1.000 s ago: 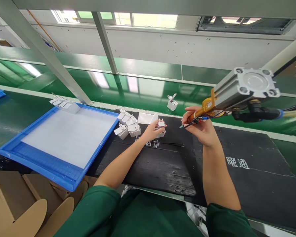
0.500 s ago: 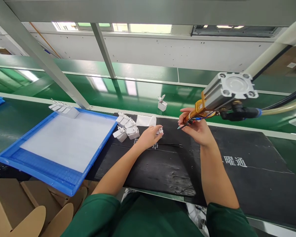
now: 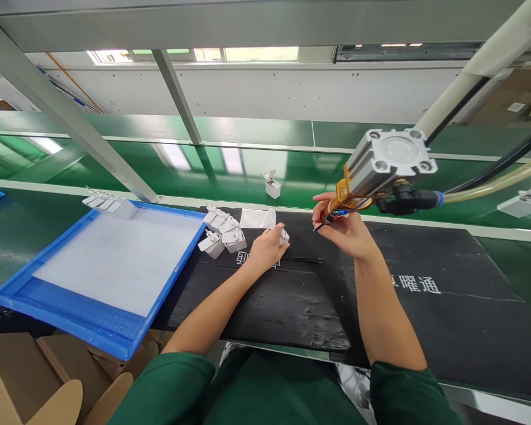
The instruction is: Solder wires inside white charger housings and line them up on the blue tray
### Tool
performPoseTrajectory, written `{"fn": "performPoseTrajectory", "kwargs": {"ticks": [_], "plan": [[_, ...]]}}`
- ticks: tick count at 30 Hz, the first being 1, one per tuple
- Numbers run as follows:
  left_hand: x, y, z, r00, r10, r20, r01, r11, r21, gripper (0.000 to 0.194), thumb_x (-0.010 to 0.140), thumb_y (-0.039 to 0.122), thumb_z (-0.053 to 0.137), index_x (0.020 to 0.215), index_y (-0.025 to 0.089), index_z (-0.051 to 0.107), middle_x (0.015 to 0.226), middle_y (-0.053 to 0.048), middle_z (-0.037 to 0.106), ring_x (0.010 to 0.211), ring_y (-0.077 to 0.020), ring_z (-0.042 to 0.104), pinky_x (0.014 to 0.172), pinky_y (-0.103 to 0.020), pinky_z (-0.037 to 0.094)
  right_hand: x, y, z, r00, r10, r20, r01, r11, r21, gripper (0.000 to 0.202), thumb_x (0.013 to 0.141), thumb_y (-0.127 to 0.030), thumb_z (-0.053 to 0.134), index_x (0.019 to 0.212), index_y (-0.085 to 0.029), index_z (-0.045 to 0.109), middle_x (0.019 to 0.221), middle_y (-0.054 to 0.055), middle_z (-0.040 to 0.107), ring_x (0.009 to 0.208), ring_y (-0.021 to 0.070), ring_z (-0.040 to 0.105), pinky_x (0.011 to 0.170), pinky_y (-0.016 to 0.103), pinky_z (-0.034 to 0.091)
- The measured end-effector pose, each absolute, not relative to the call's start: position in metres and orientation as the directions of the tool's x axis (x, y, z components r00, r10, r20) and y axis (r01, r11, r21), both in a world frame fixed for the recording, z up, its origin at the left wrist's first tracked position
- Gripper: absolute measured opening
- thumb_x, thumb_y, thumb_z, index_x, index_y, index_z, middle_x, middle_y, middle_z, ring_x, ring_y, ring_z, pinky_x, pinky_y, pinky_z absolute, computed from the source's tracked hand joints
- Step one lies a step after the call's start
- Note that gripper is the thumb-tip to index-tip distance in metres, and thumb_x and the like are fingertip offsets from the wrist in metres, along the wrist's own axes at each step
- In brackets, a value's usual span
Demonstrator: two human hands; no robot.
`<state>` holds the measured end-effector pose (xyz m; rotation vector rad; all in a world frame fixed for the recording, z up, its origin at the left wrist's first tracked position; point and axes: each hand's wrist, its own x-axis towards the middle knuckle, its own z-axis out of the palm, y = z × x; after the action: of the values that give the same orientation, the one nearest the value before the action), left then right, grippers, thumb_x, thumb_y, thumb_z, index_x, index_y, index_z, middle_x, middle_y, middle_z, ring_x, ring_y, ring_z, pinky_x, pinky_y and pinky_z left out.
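Close to the black mat's middle, my left hand is closed around a small white plastic housing. My right hand grips the lower end of a pneumatic hand tool, with a silver block cylinder on top and a gold-coloured body. The tool's thin dark tip points down left towards the housing, with a gap between them. Left of my left hand stands a cluster of white housings with loose flaps and wires. A white sheet-like piece lies just behind that hand.
A blue tray lined with a white sheet lies at left, a row of white housings at its back edge. On the green belt sit a white housing and another. Thin black wires lie on the mat.
The housings on the green belt have moved left, the right one now showing more fully. The tool and my right hand have shifted slightly left. The housing in my left hand appears turned.
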<state>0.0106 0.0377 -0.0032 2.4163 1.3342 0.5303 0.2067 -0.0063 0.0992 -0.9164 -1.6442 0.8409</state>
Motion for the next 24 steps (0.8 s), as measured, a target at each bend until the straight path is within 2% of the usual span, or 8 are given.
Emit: {"fn": "performPoseTrajectory", "kwargs": {"ticks": [5,8,12,14,17,20,22,24], "plan": [[0.007,0.042,-0.002,0.474,0.856,0.207,0.781,-0.517,0.350,0.041,0.089,0.025,0.058,0.127,0.014,0.051,0.117,-0.015,0.066,0.111,-0.0312,0.061,0.096,-0.045,0.048,0.207,-0.008,0.102,-0.206,0.879,0.429,0.157,0.463,-0.873,0.041,0.084,-0.039,0.069,0.119,-0.027,0.051,0.089,0.002,0.056,0.078,0.0159,0.057,0.072,0.033,0.051],[-0.004,0.050,-0.003,0.360,0.899,0.248,0.836,-0.429,0.341,0.043,0.086,0.022,0.058,0.127,0.012,0.052,0.120,-0.018,0.064,0.126,-0.0356,0.052,0.106,-0.049,0.042,0.211,-0.008,0.103,-0.200,0.891,0.406,0.187,0.442,-0.877,0.042,0.084,-0.043,0.068,0.119,-0.027,0.051,0.090,0.003,0.057,0.078,0.0169,0.057,0.071,0.034,0.051],[-0.014,0.065,0.006,0.240,0.932,0.272,0.855,-0.336,0.396,0.077,0.079,0.027,0.068,0.143,0.002,0.035,0.147,-0.027,0.043,0.147,-0.0421,0.024,0.119,-0.054,0.024,0.216,-0.008,0.104,-0.209,0.898,0.387,0.220,0.429,-0.876,0.043,0.083,-0.046,0.067,0.119,-0.026,0.052,0.092,0.004,0.060,0.079,0.0181,0.058,0.072,0.036,0.052],[-0.012,0.082,0.019,0.185,0.947,0.264,0.834,-0.294,0.468,0.095,0.078,0.037,0.071,0.150,0.001,0.021,0.155,-0.030,0.029,0.149,-0.0429,0.019,0.120,-0.055,0.021,0.218,-0.008,0.103,-0.222,0.897,0.383,0.226,0.429,-0.874,0.042,0.084,-0.046,0.066,0.119,-0.026,0.053,0.091,0.005,0.060,0.079,0.0184,0.059,0.073,0.037,0.052],[0.000,0.127,0.041,0.063,0.970,0.234,0.783,-0.193,0.591,0.103,0.080,0.040,0.071,0.155,0.009,0.008,0.158,-0.029,0.023,0.148,-0.0423,0.021,0.116,-0.055,0.026,0.219,-0.006,0.101,-0.237,0.891,0.387,0.222,0.437,-0.871,0.035,0.085,-0.045,0.065,0.112,-0.025,0.056,0.087,0.005,0.060,0.079,0.0192,0.059,0.073,0.037,0.053],[0.013,0.180,0.057,-0.083,0.992,0.094,0.745,-0.001,0.667,0.107,0.073,0.029,0.079,0.155,0.014,0.012,0.158,-0.032,0.015,0.140,-0.0479,0.034,0.107,-0.057,0.035,0.219,-0.005,0.100,-0.248,0.886,0.392,0.244,0.448,-0.860,0.025,0.086,-0.043,0.064,0.100,-0.023,0.059,0.085,0.006,0.061,0.081,0.0200,0.059,0.073,0.037,0.052],[0.018,0.206,0.063,-0.030,0.997,0.071,0.687,-0.031,0.726,0.104,0.071,0.025,0.080,0.151,0.006,0.016,0.152,-0.037,0.024,0.133,-0.0465,0.043,0.101,-0.054,0.041,0.220,-0.005,0.100,-0.256,0.882,0.397,0.274,0.460,-0.845,0.021,0.087,-0.042,0.062,0.093,-0.022,0.059,0.087,0.007,0.063,0.080,0.0201,0.059,0.073,0.037,0.052],[0.020,0.219,0.068,0.095,0.982,0.160,0.628,-0.184,0.756,0.095,0.073,0.025,0.079,0.145,-0.002,0.023,0.140,-0.036,0.042,0.124,-0.0403,0.051,0.096,-0.048,0.046,0.221,-0.005,0.100,-0.262,0.873,0.411,0.294,0.478,-0.828,0.020,0.087,-0.040,0.060,0.091,-0.021,0.059,0.088,0.008,0.065,0.079,0.0200,0.059,0.072,0.037,0.051]]}}
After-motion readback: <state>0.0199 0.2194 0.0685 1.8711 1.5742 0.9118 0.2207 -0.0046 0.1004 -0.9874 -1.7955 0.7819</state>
